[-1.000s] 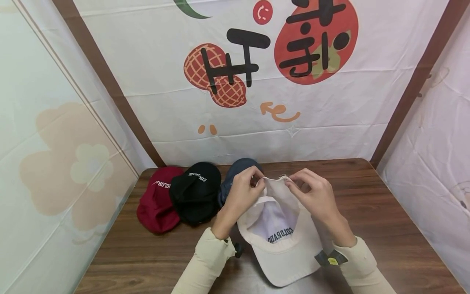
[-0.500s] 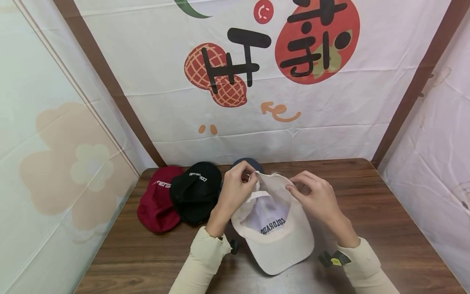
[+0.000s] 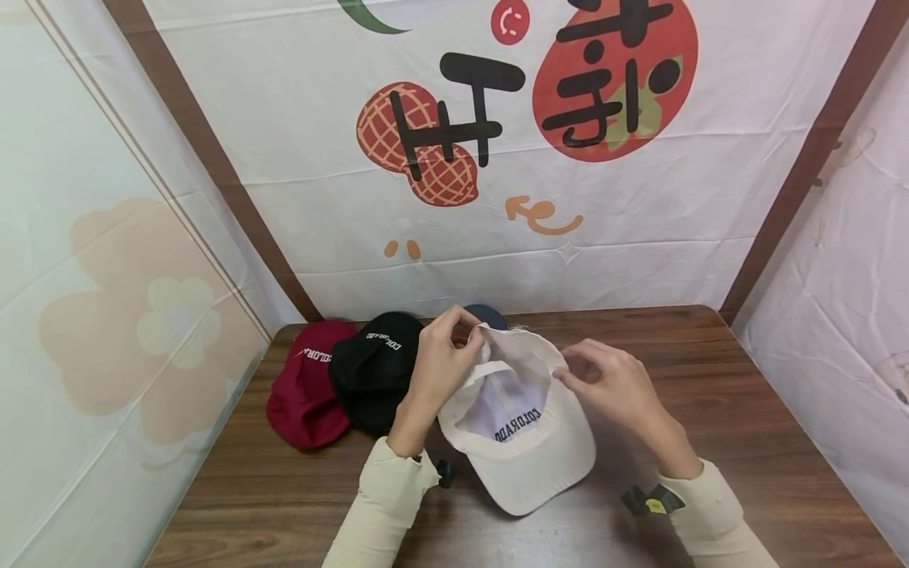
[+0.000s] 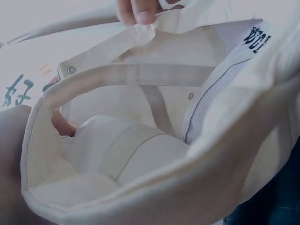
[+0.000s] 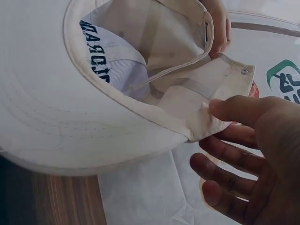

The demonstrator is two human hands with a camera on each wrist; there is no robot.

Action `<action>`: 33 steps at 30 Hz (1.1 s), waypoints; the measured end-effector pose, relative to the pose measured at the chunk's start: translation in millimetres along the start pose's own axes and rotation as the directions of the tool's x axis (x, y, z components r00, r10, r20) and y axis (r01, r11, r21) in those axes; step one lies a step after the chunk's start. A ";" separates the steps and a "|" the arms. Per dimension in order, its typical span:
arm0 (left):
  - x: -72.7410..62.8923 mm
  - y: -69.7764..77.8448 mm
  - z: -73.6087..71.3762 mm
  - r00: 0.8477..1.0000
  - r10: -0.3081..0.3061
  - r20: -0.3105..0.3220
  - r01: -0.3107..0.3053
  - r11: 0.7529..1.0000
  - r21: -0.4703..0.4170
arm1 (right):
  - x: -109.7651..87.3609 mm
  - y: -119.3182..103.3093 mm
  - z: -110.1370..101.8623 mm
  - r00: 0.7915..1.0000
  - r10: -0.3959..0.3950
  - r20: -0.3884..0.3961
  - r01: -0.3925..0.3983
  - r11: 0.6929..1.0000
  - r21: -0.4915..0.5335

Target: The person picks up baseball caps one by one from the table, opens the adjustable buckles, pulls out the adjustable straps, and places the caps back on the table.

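Compared with a second ago, the white cap (image 3: 511,446) has shifted left and slightly up the frame, the left hand (image 3: 443,364) went left with it, and the right hand (image 3: 616,384) now sits lower down the cap's edge, so the two hands are further apart. Cap's just below and right of center, held in both hands with its opening facing the head camera and its brim (image 3: 543,483) pointing toward the bottom of the frame. Can't tell if the brim touches the desk (image 3: 717,402). Dark lettering (image 3: 518,424) shows on the pale purple inside of the front.

Left hand pinches the back edge near the upper left of the cap. Right hand pinches the edge on the right side between thumb and index finger, other fingers loosely spread off the fabric. Right wrist view also gets a little metal stud (image 5: 244,72) at a back corner.

Left of all that, a black cap (image 3: 369,383) slightly overlaps a red cap (image 3: 308,398), both with white lettering. Part of a blue cap (image 3: 488,317) pokes out behind the white one, near the desk's back edge. White cloth (image 3: 660,237) with a peanut drawing (image 3: 419,146) hangs behind everything.
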State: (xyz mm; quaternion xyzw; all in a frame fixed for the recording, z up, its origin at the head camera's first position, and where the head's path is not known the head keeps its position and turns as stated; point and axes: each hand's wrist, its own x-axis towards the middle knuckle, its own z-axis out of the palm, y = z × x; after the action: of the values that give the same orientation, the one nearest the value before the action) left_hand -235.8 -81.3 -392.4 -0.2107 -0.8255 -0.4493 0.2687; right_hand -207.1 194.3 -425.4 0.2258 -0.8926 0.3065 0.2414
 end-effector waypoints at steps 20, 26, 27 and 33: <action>-0.1 -4.8 -6.1 0.999 -0.005 -0.032 0.005 1.000 -0.029 | -2.4 8.1 4.4 0.966 0.121 0.228 -0.115 0.993 -0.040; -0.6 -3.4 -5.5 0.999 0.010 -0.035 -0.011 0.999 -0.034 | -2.2 8.0 3.9 0.963 0.129 0.237 -0.130 0.991 -0.010; -0.6 -2.9 -5.4 0.999 0.010 -0.035 -0.011 0.999 -0.034 | -2.2 7.9 3.8 0.963 0.130 0.238 -0.133 0.991 -0.005; -1.4 -1.3 -5.0 1.000 0.001 -0.023 -0.002 0.999 -0.041 | -2.7 8.9 3.5 0.965 0.142 0.222 -0.152 0.988 0.028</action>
State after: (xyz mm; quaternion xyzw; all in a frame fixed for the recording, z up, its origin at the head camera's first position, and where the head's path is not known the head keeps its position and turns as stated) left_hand -234.2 -86.4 -391.8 -0.2114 -0.8129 -0.4684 0.2741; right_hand -210.9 199.0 -433.3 0.1968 -0.9210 0.3165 0.1130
